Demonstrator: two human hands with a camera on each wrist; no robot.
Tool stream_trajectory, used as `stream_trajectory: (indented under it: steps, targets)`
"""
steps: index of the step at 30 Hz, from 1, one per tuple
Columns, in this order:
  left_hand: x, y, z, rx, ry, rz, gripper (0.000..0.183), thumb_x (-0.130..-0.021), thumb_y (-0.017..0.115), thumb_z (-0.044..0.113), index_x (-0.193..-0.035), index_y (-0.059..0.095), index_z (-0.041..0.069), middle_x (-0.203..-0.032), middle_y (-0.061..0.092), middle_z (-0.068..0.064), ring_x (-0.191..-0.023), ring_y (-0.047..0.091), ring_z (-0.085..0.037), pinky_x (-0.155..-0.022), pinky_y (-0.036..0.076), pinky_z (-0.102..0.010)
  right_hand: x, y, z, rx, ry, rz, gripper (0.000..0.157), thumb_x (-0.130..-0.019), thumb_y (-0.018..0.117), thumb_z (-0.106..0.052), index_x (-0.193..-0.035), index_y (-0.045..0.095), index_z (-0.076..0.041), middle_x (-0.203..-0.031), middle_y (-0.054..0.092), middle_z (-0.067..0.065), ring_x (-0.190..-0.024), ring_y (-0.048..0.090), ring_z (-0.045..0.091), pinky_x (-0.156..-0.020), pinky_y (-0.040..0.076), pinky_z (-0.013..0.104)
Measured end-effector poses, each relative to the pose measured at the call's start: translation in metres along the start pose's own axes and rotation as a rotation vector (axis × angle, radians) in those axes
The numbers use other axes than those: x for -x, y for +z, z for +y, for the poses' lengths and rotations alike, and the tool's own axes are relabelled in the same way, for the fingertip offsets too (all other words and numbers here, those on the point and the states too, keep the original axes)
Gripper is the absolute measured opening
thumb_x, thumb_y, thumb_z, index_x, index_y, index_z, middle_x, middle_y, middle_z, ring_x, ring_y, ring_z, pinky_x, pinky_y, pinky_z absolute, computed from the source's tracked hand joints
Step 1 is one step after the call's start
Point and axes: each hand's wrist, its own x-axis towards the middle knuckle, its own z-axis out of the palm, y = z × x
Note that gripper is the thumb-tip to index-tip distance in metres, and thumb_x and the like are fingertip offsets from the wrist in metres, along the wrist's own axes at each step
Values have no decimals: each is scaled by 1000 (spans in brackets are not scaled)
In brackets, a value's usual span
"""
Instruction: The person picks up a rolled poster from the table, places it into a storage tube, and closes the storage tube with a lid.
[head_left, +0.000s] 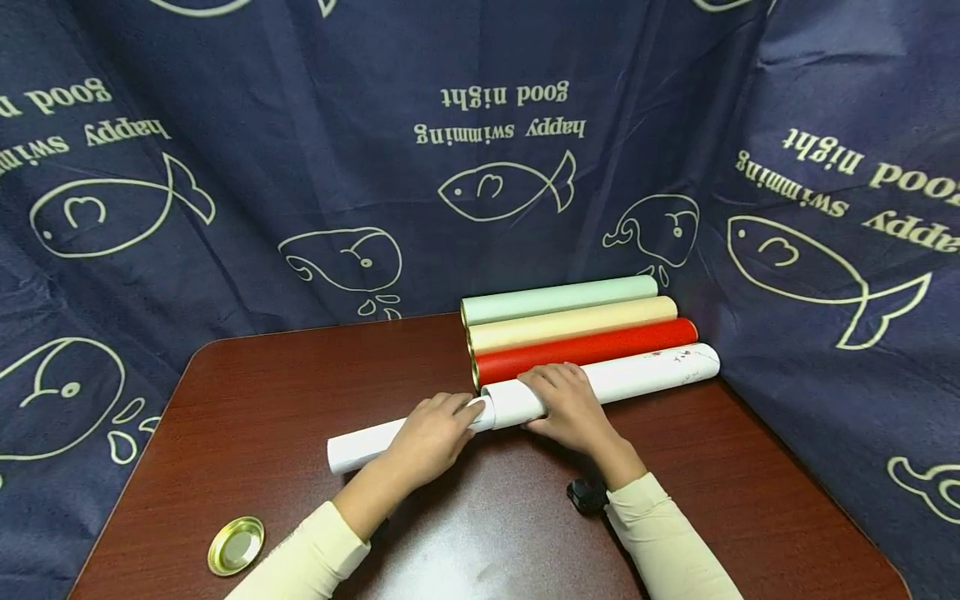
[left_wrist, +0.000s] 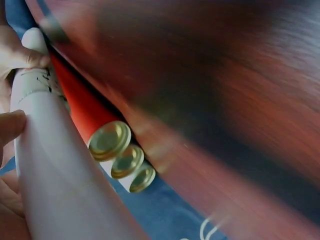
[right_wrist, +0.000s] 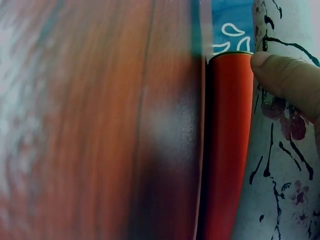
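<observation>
A rolled sheet of white paper [head_left: 360, 446] lies slantwise over the table, its right end inside the mouth of a white tube [head_left: 637, 373]. My left hand [head_left: 431, 435] grips the roll close to that mouth. Around the tube's near end curl the fingers of my right hand [head_left: 572, 410]. In the left wrist view the paper roll [left_wrist: 70, 175] runs up into the tube [left_wrist: 36, 81], with both hands along it. Dark branches and reddish blossoms decorate the tube [right_wrist: 272, 160] in the right wrist view, where a digit of my right hand [right_wrist: 290, 80] presses its side.
Behind the white tube, a red tube [head_left: 585, 352], a cream tube [head_left: 573, 325] and a pale green tube [head_left: 558, 300] lie side by side. A gold metal lid [head_left: 236, 546] sits at the table's front left. Blue printed cloth [head_left: 360, 150] hangs around the table [head_left: 277, 392].
</observation>
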Motion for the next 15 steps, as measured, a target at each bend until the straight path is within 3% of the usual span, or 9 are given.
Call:
stream_trajectory:
  steps: [4,7,11,15]
  targets:
    - [-11,6,2,30,18,6,41,-88,76,19,-125,64,9,-128,61,-10,-114,61,-27,-92,51,-44,0,2,0,6,6,0,70,-58,94,-26,-120,66,-15,-116,65,5,-110,59,28,-99,39,54]
    - [-9,3,-2,78,11,28,40,-87,77,20,-123,65,8,-130,59,-10,-116,60,-27,-96,49,-45,0,3,0,7,11,-10,70,-59,94,-27,-121,65,-15,-117,64,5,-110,59,28,-99,39,54]
    - [9,-15,-18,129,-48,59,45,-84,80,22,-124,65,9,-132,59,-12,-119,58,-30,-100,46,-49,0,5,0,7,11,-37,70,-59,94,-29,-122,65,-16,-118,65,5,-111,58,28,-99,38,52]
    - [38,-39,-39,108,-150,58,60,-75,87,28,-127,64,11,-133,57,-14,-121,55,-35,-100,44,-54,-1,3,0,14,9,-40,72,-58,94,-31,-122,65,-15,-119,66,6,-112,58,28,-98,38,51]
